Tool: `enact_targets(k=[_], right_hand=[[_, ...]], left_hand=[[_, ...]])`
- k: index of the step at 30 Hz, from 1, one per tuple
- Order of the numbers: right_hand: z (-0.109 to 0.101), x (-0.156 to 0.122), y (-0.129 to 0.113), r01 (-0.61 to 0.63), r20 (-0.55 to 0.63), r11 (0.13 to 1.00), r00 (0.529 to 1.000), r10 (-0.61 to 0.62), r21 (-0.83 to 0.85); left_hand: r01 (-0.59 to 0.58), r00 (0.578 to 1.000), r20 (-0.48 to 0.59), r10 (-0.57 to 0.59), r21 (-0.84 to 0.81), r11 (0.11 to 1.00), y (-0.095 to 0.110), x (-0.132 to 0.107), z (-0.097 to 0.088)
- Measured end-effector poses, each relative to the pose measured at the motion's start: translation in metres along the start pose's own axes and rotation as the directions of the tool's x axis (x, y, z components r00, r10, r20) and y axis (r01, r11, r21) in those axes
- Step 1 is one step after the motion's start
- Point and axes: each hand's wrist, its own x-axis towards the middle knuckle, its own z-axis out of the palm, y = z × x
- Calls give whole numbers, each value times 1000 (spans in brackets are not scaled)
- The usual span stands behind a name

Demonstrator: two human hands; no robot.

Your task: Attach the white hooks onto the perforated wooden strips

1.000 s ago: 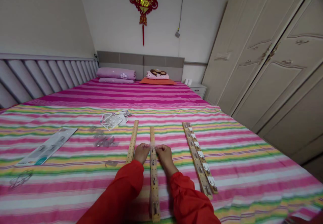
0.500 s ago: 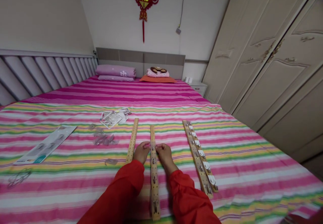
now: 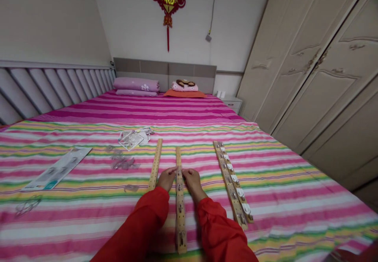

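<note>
A narrow wooden strip with rows of holes [image 3: 180, 230] lies lengthwise in front of me, with several small metal hooks on clear backings along it. My left hand [image 3: 167, 179] is closed at the strip's left edge, thumb and fingertips pinched by the farthest hook [image 3: 178, 172]. From the right side, my right hand [image 3: 192, 181] pinches at that same hook, fingers curled. The hook sits between both sets of fingertips, and its edges are partly hidden. A second holed wooden strip [image 3: 155, 161] lies just left of my left hand, carrying no hooks on its visible part.
Two wooden strips [image 3: 229, 183] lie side by side at the right, bearing metal hooks and white pieces. Leftward are clear plastic scraps [image 3: 122, 162], a hook package card [image 3: 59, 169], a thin wire loop [image 3: 28, 205] and a pile of packets [image 3: 134, 138], all on the striped bedcover [image 3: 283, 199].
My left fingertips have shifted slightly to the right, onto the strip by the hook. My right hand stays nearly in place. The view has moved only a little.
</note>
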Motion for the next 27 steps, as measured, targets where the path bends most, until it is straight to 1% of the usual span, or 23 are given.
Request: enact_targets(k=[3, 5, 6, 8, 10, 15, 20, 23, 27], right_hand=[[-1, -3, -2, -5, 3, 1000, 1000, 5, -15], [-1, -3, -2, -1, 8, 999, 1000, 2, -34], [-1, -3, -1, 4, 9, 999, 1000, -4, -44], [-1, -3, 1, 21, 16, 998, 1000, -20, -65], [-2, -5, 2, 39, 32, 996, 999, -36, -81], [-4, -15, -3, 69, 96, 991, 994, -58, -112], [-8, -32, -11, 105, 131, 982, 988, -85, -155], [-9, -45, -15, 129, 157, 975, 982, -101, -182], [-11, -62, -18, 142, 182, 974, 977, -109, -177]], left_hand=[[79, 996, -39, -85, -137, 987, -3, 0, 0], [120, 988, -76, -134, -166, 979, -3, 0, 1], [124, 986, -93, -140, -159, 979, -3, 0, 1], [107, 986, -117, -121, -124, 986, -1, -3, 1], [82, 989, -118, -92, -87, 993, 1, -8, 1], [48, 996, -77, -45, 30, 998, 6, -21, 0], [39, 998, -55, -31, 152, 988, 6, -34, -1], [38, 998, -52, -29, 195, 980, 3, -43, -2], [53, 998, -50, -42, 232, 971, -1, -55, -4]])
